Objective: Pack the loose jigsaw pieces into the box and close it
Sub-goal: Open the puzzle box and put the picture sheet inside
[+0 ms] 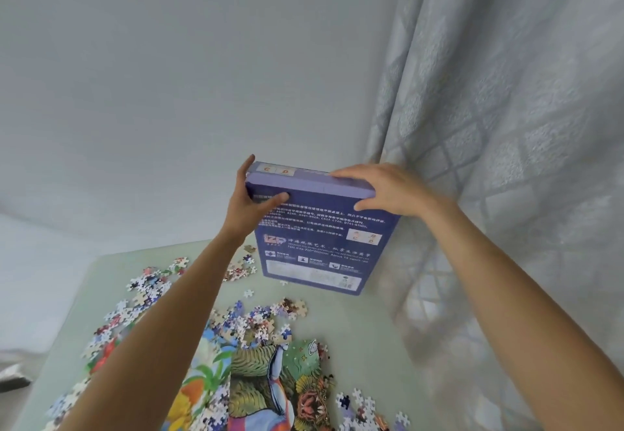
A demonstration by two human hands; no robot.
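Loose jigsaw pieces point(145, 290) strewn over the green table point(364, 329); left hand point(248, 204) and right hand point(388, 189) each gripping an upper corner of the purple box point(320, 245), held upright above them, seemingly for opening.

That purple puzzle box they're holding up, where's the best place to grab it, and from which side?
By its top end, one hand from each side, as now: the left hand and right hand clamp the upper corners of the box. It hangs upright over the loose pieces, flat and wide, so thumbs on the printed face and fingers over the narrow top edge probably steady it best.
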